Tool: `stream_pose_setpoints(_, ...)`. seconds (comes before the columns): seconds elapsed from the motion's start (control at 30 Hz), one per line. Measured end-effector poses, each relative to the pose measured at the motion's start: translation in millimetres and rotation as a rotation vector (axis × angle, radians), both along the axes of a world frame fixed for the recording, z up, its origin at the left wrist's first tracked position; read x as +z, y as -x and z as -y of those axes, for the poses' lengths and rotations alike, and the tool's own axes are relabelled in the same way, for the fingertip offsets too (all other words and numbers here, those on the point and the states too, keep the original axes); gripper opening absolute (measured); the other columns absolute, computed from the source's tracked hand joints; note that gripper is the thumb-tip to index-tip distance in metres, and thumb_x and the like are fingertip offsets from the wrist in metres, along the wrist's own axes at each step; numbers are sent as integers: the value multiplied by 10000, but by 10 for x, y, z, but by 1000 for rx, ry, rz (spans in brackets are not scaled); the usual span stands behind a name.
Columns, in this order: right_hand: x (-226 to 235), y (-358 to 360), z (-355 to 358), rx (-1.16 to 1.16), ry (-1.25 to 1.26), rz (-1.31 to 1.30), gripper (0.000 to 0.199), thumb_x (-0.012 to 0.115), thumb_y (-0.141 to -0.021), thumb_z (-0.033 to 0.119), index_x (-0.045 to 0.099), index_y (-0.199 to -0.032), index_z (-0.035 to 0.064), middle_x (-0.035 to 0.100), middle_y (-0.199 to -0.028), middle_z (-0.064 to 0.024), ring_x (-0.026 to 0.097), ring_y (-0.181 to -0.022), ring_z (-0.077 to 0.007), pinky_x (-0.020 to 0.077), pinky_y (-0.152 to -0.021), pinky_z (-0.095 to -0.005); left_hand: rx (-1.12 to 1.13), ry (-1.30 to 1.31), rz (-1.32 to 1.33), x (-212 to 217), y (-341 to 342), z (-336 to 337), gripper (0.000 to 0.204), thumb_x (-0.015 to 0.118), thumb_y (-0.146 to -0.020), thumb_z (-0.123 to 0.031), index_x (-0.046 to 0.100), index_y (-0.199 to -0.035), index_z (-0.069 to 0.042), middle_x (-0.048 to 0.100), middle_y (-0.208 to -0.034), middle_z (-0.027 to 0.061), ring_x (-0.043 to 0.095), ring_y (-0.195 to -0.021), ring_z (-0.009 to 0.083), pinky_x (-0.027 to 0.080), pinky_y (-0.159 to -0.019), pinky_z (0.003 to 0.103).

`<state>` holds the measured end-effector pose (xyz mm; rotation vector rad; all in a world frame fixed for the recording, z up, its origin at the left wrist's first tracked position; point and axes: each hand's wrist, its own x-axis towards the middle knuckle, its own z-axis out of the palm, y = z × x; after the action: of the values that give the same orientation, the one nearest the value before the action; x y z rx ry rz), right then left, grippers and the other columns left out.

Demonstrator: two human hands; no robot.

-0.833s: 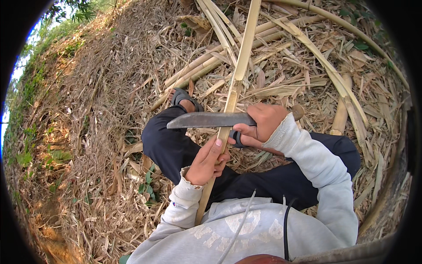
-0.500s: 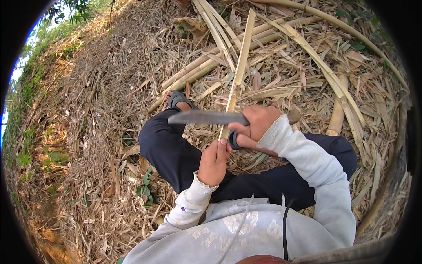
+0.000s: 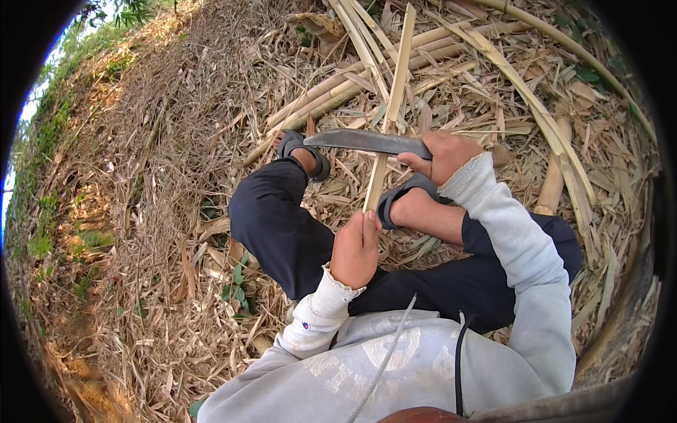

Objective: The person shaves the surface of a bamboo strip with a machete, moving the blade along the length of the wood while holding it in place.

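My left hand (image 3: 355,248) is closed round the near end of a split bamboo strip (image 3: 401,70), which slants away from me, its far part over other bamboo. In my right hand (image 3: 450,156) is the handle of a machete (image 3: 363,140) with a long dark blade. The blade points left and lies across the strip, well beyond my left hand. Whether its edge bites into the bamboo I cannot tell. My right fingers wrap the handle, and most of it is hidden by them.
Bamboo poles (image 3: 314,113) and several split strips (image 3: 360,42) lie on the ground ahead. More long strips (image 3: 536,116) stretch along the right, by a short bamboo piece (image 3: 553,183). Dry leaves and shavings (image 3: 176,211) cover the ground. My sandalled feet (image 3: 416,204) are close beyond my hands.
My right hand has moved the machete away from me along the strip, farther from my left hand. My left hand keeps its hold on the strip. The whole view has shifted slightly.
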<state>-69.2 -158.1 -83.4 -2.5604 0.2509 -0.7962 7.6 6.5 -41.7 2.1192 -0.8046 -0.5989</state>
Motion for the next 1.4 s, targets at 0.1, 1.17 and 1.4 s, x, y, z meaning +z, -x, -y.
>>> stream_pose_setpoints(0.1, -2, -113, 15, -43, -58, 19, 677, 634, -735, 712, 621, -694, 36, 621, -630, -178, 651, -563, -365, 546, -551, -414, -18, 11, 25, 30, 10, -115, 322, 389, -1047, -218, 524, -850, -1, 459, -603, 20, 404, -530, 98, 351, -505, 270)
stream_pose_setpoints(1.17, -62, -70, 623, -100, -147, -122, 625, 494, -891, 630, 562, -747, 25, 572, -645, -166, 596, -594, -378, 472, -550, -441, 92, 37, -447, 133, -18, -140, 295, 415, -1043, -231, 512, -848, -31, 420, -600, -23, 371, -536, 58, 327, -494, 240)
stream_pose_setpoints(1.4, 1, -152, 813, -212, -193, -230, 574, 516, -902, 591, 588, -799, 31, 577, -665, -192, 609, -621, -388, 474, -556, -443, 53, 58, -583, 210, -11, -143, 302, 364, -1053, -306, 452, -879, -75, 325, -587, -58, 252, -418, 26, 217, -366, 208)
